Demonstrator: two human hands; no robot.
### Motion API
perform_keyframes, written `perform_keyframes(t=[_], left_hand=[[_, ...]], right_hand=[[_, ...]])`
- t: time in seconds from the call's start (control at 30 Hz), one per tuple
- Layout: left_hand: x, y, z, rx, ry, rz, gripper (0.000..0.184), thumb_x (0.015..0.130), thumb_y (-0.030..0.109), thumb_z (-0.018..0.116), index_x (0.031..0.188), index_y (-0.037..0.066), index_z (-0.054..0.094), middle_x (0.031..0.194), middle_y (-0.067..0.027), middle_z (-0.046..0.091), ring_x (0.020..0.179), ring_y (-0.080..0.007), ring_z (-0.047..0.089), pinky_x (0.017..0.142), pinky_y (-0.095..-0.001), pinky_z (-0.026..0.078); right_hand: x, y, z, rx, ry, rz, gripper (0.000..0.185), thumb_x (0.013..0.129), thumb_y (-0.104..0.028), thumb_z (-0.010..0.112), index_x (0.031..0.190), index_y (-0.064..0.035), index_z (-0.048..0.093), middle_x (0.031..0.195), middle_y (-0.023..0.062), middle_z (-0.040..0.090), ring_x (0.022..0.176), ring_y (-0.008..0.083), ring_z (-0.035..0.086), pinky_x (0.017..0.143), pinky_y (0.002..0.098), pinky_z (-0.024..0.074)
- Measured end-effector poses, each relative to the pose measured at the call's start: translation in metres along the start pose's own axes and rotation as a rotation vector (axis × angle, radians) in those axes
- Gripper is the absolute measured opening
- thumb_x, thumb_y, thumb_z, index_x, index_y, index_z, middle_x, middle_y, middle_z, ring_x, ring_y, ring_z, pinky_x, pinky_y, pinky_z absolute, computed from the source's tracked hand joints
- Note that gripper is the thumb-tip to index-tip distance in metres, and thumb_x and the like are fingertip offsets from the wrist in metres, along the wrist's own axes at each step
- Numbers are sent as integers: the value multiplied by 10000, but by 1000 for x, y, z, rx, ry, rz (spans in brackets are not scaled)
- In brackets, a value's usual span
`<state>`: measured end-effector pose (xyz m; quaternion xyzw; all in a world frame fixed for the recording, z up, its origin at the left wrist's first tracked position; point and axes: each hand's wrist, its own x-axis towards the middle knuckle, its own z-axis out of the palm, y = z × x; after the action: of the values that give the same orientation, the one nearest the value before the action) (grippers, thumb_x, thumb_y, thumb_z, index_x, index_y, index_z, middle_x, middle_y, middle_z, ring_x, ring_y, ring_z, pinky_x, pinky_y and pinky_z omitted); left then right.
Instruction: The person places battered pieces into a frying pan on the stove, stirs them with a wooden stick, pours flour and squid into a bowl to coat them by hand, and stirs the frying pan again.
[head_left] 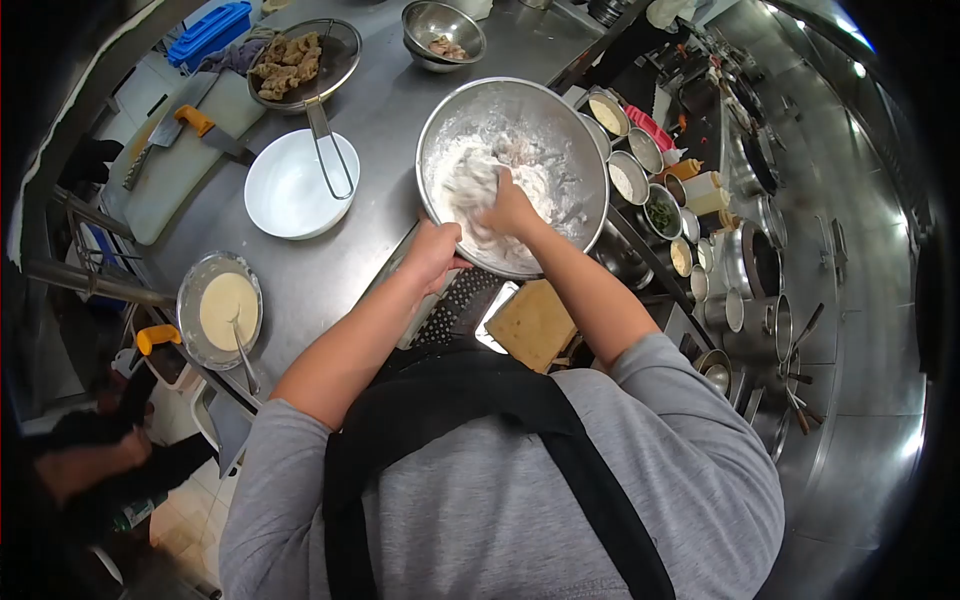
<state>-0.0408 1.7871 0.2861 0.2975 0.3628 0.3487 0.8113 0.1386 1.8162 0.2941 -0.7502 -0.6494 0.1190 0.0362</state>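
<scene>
A large steel bowl (575, 130) holds white flour (460, 165) with pieces in it that are partly coated and blurred. My left hand (432, 252) is closed on the bowl's near-left rim. Inside the bowl is my right hand (508, 208), its fingers down in the flour and smeared by motion, so what they hold cannot be made out. Left of the big bowl stands a white bowl (290, 195). The handle of a strainer (350, 70) reaches over it, and brown fried pieces (287, 68) lie in the strainer.
A bowl of pale batter (228, 310) with a spoon stands at the left edge. Knives lie on a cutting board (160, 205). Small steel bowls (465, 55) stand at the back. Ingredient containers (663, 210) line the right side. Part of another person (90, 465) shows at lower left.
</scene>
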Motion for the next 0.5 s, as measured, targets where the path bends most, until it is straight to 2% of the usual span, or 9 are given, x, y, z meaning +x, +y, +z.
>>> perform_keyframes(t=[0.03,0.1,0.17,0.23,0.3,0.37,0.4,0.43,0.5], left_hand=[[6,4,3,25,14,2,424,758,30,416,1171,-61,447,1059,-194,569,854,-279,633,663,-385,567],[13,13,0,12,-24,32,440,759,27,412,1191,-54,438,1074,-199,568,900,-289,621,708,-407,559],[12,18,-6,-103,-69,30,475,761,20,408,1232,-38,410,1109,-203,555,945,-299,608,758,-426,546],[-18,25,-8,-196,-42,38,525,771,11,397,1292,-28,347,1175,-218,516,1010,-329,581,794,-448,535],[-36,32,-11,-198,-49,10,520,767,6,393,1281,-49,348,1168,-219,517,1006,-335,582,792,-454,536],[-13,36,-12,-190,-62,45,497,761,8,406,1248,-84,364,1132,-221,531,971,-327,596,769,-435,545],[0,43,-7,-109,-68,60,468,761,11,417,1210,-112,383,1095,-224,543,937,-320,606,756,-431,548],[12,48,-1,-48,-20,55,442,761,9,421,1184,-120,401,1071,-232,550,924,-320,607,755,-429,548],[19,53,5,-37,-19,30,485,759,8,416,1230,-101,369,1107,-223,540,926,-318,610,754,-433,548]], right_hand=[[22,-5,-6,378,-7,56,894,675,-229,755,1360,47,251,1212,300,458,1029,370,551,856,384,469],[36,-12,-36,848,-15,199,690,723,-150,704,1303,35,378,1090,207,579,946,256,589,757,357,501],[23,-17,-84,1268,-117,52,554,786,-87,610,1298,-2,418,1073,152,604,900,237,603,755,341,493],[2,-15,-114,1221,-150,38,523,800,-65,574,1302,-34,430,1020,138,622,868,230,611,746,331,489],[1,-9,-119,1187,-191,49,502,814,-43,537,1306,-67,441,967,125,640,835,223,618,737,322,485],[25,8,-109,369,-107,-61,424,805,-35,524,1223,-101,545,854,129,656,782,226,624,718,315,474],[42,18,-94,403,53,-74,287,799,-83,564,1073,-95,647,793,166,653,767,269,629,713,336,473],[39,12,-95,406,57,-64,287,799,-83,564,1073,-95,647,793,166,653,767,269,629,713,336,473],[40,0,-105,169,419,63,210,792,-153,613,965,-51,676,764,182,651,756,316,627,714,361,478]])
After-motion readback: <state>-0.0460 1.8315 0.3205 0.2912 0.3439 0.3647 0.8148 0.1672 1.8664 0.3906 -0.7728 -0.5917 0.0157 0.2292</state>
